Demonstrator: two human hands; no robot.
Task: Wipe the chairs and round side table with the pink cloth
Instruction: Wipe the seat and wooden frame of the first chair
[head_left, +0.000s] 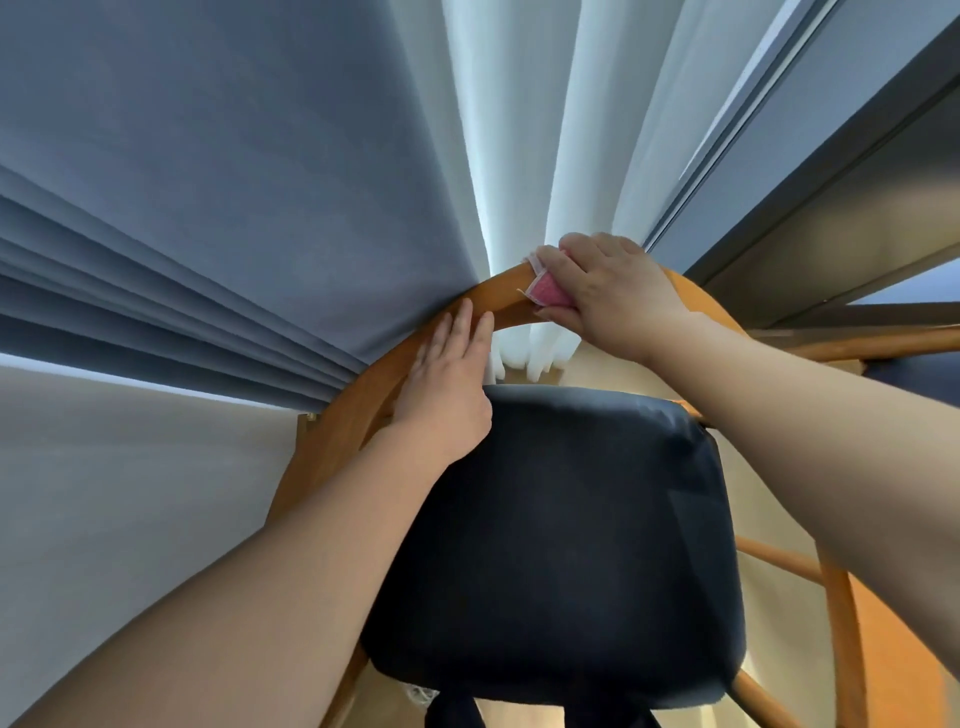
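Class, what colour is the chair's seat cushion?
Dark navy, almost black; the seat cushion shows best in the head view.

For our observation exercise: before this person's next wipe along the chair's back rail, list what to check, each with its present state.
1. The right hand grips the pink cloth: ok.
2. The cloth presses on the wooden back rail: ok.
3. The left hand lies flat on the rail, steadying it: ok.
4. The rail is bare between the hands: ok.
5. The grey curtain is clear of the rail: cannot tell, it hangs right behind.
6. The seat cushion is already wiped: cannot tell.
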